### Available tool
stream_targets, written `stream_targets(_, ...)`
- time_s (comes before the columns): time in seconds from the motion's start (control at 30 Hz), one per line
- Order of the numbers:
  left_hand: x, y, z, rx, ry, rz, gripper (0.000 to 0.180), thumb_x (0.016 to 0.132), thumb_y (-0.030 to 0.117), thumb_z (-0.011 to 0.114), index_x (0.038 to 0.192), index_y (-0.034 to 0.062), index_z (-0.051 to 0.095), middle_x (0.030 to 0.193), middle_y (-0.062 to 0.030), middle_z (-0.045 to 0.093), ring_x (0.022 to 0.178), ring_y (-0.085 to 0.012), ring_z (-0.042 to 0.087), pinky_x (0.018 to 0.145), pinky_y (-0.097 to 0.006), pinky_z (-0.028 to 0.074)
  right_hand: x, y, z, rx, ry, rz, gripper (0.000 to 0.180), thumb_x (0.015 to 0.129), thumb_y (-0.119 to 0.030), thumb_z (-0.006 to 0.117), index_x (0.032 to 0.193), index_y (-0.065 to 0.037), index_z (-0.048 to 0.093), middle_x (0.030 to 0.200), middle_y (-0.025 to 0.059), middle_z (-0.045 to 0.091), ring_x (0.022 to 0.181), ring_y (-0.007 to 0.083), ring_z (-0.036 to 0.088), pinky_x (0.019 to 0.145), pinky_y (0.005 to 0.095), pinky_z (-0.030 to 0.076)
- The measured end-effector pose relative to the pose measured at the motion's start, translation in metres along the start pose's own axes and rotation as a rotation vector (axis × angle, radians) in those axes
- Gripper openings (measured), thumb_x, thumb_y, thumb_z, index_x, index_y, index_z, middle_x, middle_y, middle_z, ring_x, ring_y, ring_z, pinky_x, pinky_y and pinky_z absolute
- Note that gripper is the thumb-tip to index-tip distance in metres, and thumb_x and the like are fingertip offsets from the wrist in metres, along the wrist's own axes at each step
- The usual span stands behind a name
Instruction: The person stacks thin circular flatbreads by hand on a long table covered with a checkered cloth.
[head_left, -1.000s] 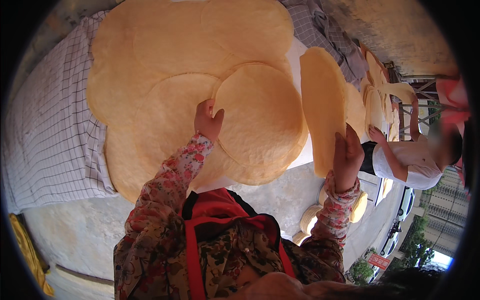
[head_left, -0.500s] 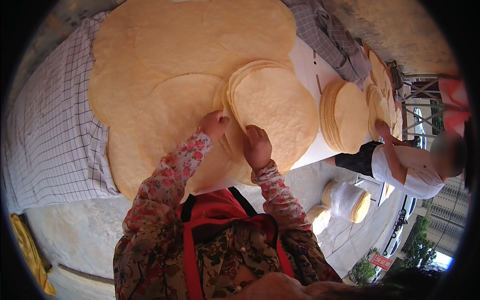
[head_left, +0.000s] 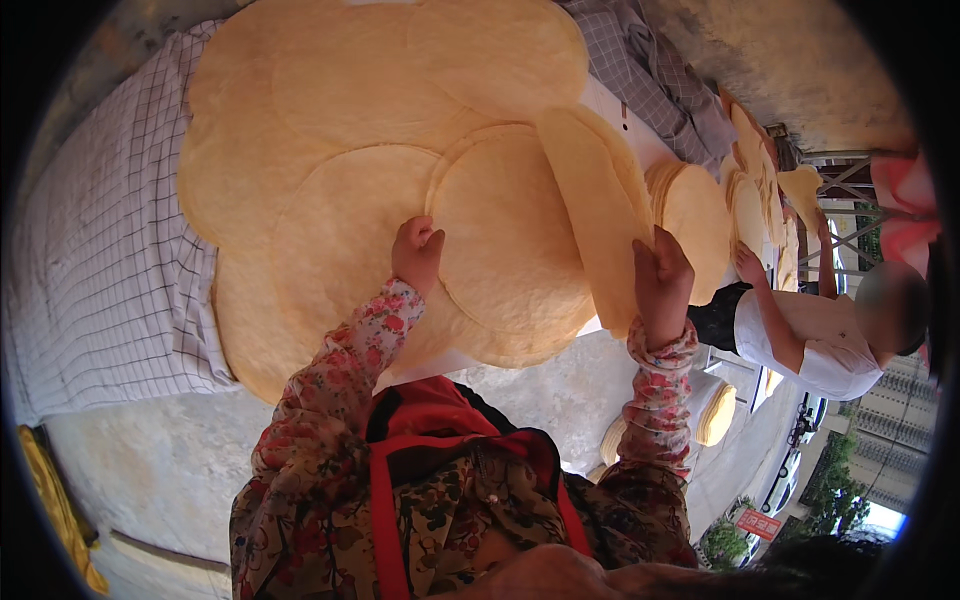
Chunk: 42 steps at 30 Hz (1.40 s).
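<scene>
Checked grey-white cloth (head_left: pixel 90 270) along the left side, bare at its outer edge and lower corner, ending at a concrete ledge (head_left: pixel 150 500) below. Pale yellow round sheets (head_left: pixel 330 110) overlapping across the cloth's middle, covering most of it, little free room between them. Left hand (head_left: pixel 417 255) reaching up from a floral sleeve (head_left: pixel 330 390), fingers curled down and pressed on the left rim of a flat round sheet (head_left: pixel 510 240) lying topmost on the spread; whether pinching the edge or only pressing, cannot tell. Just right of that, a lifted sheet (head_left: pixel 595 215) standing nearly on edge, seen as a narrow ellipse, long axis running from upper left to lower right, broad face turned toward the left. Right hand (head_left: pixel 660 285) raised with forearm upright, fingers closed around the lifted sheet's lower edge, thumb side toward the camera. Beyond it, a stack of round sheets (head_left: pixel 695 225) near the table's right edge, well apart from the left hand. Farther right, another person in a white top (head_left: pixel 810 340), one hand (head_left: pixel 745 265) touching the stacks.
</scene>
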<state>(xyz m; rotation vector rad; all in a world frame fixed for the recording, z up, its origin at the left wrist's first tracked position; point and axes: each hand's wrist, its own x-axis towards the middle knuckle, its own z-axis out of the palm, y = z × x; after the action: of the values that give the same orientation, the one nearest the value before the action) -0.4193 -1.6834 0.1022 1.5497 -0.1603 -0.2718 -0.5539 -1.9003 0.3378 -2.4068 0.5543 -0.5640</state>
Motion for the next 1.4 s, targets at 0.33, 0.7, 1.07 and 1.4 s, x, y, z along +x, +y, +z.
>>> stream_targets(0.33,0.026,0.018,-0.005,0.025,-0.242,-0.360,0.019,0.076,0.017,0.065,0.085,0.0013,0.060,0.072,-0.0065,0.059,0.058,-0.0149,0.058,0.053,-0.030,0.047,-0.053,0.005,0.153,-0.288,-0.163,-0.265,0.019,0.072,0.000,0.058,0.090,-0.003,0.056,0.094,0.0123,0.060,0.078,0.0313,0.058,0.063,0.0401,0.051)
stream_targets(0.7,-0.013,0.037,0.003,-0.088,-0.346,-0.640,0.022,0.088,0.019,0.050,0.085,-0.0026,0.056,0.074,-0.0120,0.063,0.068,-0.0243,0.066,0.061,-0.037,0.056,-0.078,0.007,0.140,-0.296,-0.203,-0.305,0.020,0.073,-0.003,0.059,0.093,-0.003,0.057,0.100,0.0100,0.060,0.082,0.0303,0.058,0.064,0.0384,0.052)
stream_targets(1.07,-0.038,0.027,0.010,-0.148,-0.036,-0.337,0.023,0.083,0.016,0.061,0.097,-0.0009,0.053,0.082,-0.0099,0.061,0.081,-0.0216,0.063,0.070,-0.032,0.053,-0.032,0.034,0.050,-0.174,-0.103,0.166,0.014,0.079,-0.007,0.062,0.090,0.001,0.059,0.072,0.0213,0.056,0.060,0.0278,0.054,0.056,0.0355,0.043)
stream_targets(1.4,-0.012,0.002,0.003,-0.158,-0.090,-0.493,0.019,0.076,0.015,0.065,0.081,-0.0008,0.055,0.070,-0.0066,0.061,0.060,-0.0152,0.058,0.054,-0.029,0.048,-0.024,-0.022,0.088,-0.436,-0.116,-0.325,0.016,0.075,0.000,0.059,0.091,-0.002,0.057,0.097,0.0140,0.061,0.082,0.0357,0.060,0.066,0.0398,0.050)
